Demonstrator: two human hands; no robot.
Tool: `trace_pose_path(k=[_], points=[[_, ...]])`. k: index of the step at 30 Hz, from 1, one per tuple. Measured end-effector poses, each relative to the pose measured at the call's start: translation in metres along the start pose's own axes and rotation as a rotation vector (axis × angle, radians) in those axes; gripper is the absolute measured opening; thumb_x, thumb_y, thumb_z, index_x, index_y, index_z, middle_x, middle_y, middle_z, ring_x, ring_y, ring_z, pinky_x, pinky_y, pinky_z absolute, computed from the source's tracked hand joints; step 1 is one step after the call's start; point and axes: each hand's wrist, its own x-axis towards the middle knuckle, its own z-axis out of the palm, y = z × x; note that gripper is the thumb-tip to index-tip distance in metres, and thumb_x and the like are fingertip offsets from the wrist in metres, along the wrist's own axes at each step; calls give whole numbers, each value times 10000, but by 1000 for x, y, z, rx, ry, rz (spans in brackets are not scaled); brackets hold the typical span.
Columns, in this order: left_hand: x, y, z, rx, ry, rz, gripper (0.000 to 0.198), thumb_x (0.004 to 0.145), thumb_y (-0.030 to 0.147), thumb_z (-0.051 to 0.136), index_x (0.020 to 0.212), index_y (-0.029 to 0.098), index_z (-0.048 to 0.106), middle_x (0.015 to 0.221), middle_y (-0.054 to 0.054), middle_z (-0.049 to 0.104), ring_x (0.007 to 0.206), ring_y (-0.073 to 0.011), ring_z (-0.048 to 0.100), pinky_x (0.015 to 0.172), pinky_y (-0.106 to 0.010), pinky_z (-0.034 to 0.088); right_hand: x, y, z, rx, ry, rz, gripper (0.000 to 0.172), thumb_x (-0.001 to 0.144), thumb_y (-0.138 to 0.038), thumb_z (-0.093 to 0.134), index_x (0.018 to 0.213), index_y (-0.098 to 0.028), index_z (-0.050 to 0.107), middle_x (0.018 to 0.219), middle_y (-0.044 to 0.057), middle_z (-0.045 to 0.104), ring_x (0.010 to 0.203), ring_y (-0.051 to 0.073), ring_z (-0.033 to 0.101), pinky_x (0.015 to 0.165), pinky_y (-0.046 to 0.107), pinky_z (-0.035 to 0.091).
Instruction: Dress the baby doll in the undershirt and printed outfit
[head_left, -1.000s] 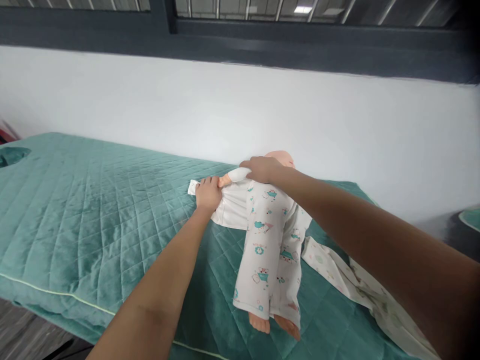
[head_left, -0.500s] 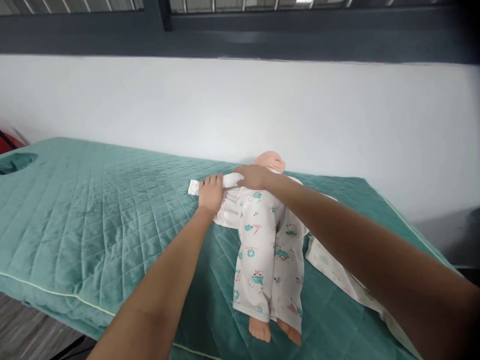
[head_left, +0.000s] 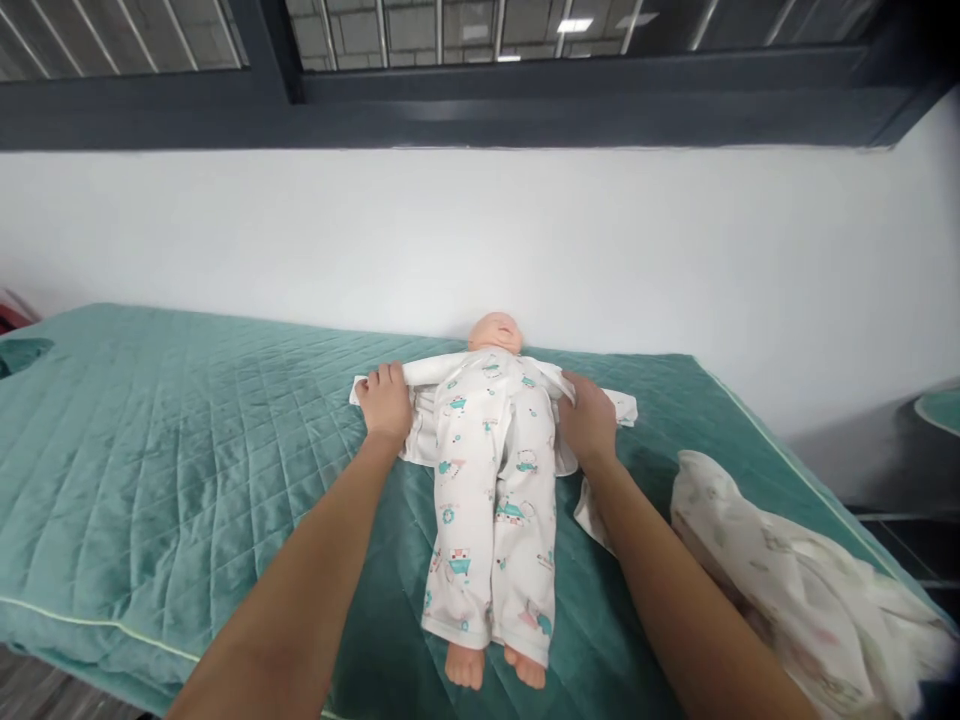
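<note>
A baby doll (head_left: 491, 470) in white printed pajamas lies on its back on a green quilted bed (head_left: 187, 430), head (head_left: 495, 332) toward the wall and bare feet toward me. An open white garment (head_left: 621, 407) is spread under its torso. My left hand (head_left: 385, 403) rests closed on the doll's outstretched sleeve on the left side. On the other side, my right hand (head_left: 589, 420) is against the doll's flank, its fingers curled into the white garment there and partly hidden.
A crumpled white printed cloth (head_left: 787, 570) lies on the bed at the right, near my right forearm. A white wall runs close behind the bed under a dark window frame. The bed has a face hole (head_left: 19, 352) at far left; its front edge (head_left: 90, 625) is near me.
The doll has rolled from its side flat onto its back. My right hand left the doll's upper arm and went to its right side. My left hand stayed on the sleeve.
</note>
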Motion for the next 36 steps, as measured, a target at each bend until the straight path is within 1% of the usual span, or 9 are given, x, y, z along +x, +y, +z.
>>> trace_pose_path(k=[4,10,12,15,19,24,28,32,36], points=[[0,-1,2,3,43,-101,426,961,163,299,1321,165,528,1258,-183,630,1197,-340,549,1093,-539,325,8,5,0,74,49,152,453,842,-191,442,1245,-185,649,1259,101,689,1191,274,581,1070,413,395],[-13,-3,-1,-90,74,-37,508,914,132,380,1415,162,462,1446,-181,541,1356,-346,471,1203,-647,162,11,10,4,64,21,252,441,859,-315,496,1238,-147,647,1238,154,683,1187,324,564,1062,454,381],[-19,3,-8,-196,90,-19,535,900,124,399,1432,168,441,1474,-162,526,1392,-328,450,1217,-611,206,10,9,6,53,12,248,435,872,-313,492,1246,-153,644,1257,150,674,1224,328,542,1094,465,344],[-21,29,-30,-486,98,39,495,900,121,409,1381,205,492,1408,-102,597,1347,-256,515,1164,-434,393,9,7,7,50,10,251,422,881,-304,485,1249,-166,637,1281,133,663,1248,324,520,1122,471,298],[-4,89,-68,-779,38,190,400,927,119,347,1205,207,620,1246,-54,698,1194,-186,626,1062,-327,489,10,5,5,50,-7,245,402,884,-320,482,1228,-177,633,1287,134,656,1228,324,515,1104,471,293],[22,163,-89,-308,-379,653,299,912,224,484,1093,224,722,1214,-63,726,1129,-243,663,965,-359,526,11,2,-1,16,-21,238,378,891,-286,462,1207,-168,634,1256,146,660,1204,317,518,1075,454,300],[28,204,-79,31,-549,706,264,846,211,592,1058,198,748,1214,-130,712,1106,-301,662,912,-397,536,12,5,-4,16,-34,242,362,900,-271,452,1182,-161,650,1215,142,680,1175,310,542,1057,429,316],[28,219,-67,47,-541,698,421,832,217,638,1251,239,672,1397,-124,616,1277,-340,560,1041,-493,461,14,9,-4,13,-6,270,343,891,-296,475,1154,-182,663,1198,124,691,1176,312,545,1090,454,279],[35,210,-68,71,-593,685,505,821,208,653,1316,307,629,1405,-81,622,1243,-333,586,1014,-479,478,16,13,-3,37,-5,311,341,885,-300,483,1152,-192,666,1216,120,685,1195,318,537,1103,474,274]])
